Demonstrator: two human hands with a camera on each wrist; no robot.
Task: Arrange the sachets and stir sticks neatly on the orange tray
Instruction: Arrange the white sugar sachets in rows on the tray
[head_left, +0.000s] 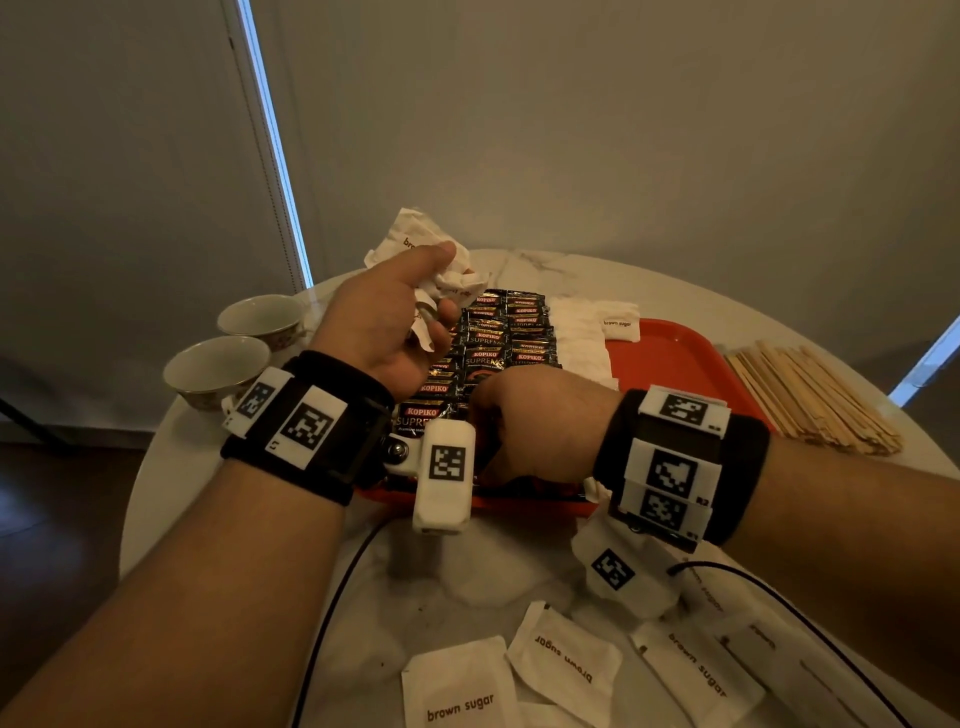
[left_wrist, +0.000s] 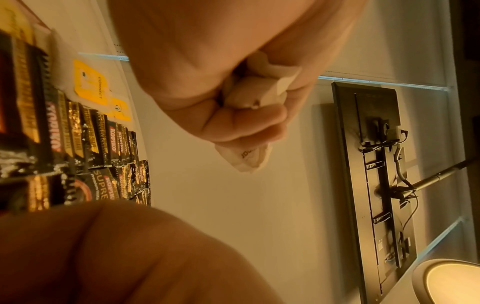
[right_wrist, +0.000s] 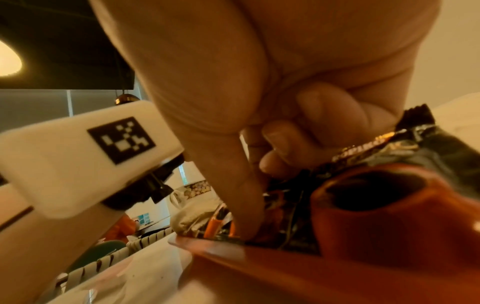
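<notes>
The orange tray (head_left: 670, 343) lies on a round marble table. Rows of black Kopiko sachets (head_left: 493, 332) fill its left part, and white brown sugar sachets (head_left: 576, 332) lie in a row beside them. My left hand (head_left: 434, 299) is raised over the tray's far left and grips a crumpled bunch of white sachets (head_left: 415, 234), which also shows in the fist (left_wrist: 246, 158). My right hand (head_left: 498, 415) is down at the near rim, thumb (right_wrist: 241, 205) and curled fingers pinching a black Kopiko sachet (right_wrist: 415, 148). Wooden stir sticks (head_left: 810, 395) lie piled to the tray's right.
Several loose brown sugar sachets (head_left: 457, 691) lie on the table near me. Two teacups (head_left: 218, 371) stand left of the tray. A black cable (head_left: 332, 597) runs across the near table. Bare orange tray floor shows at the far right.
</notes>
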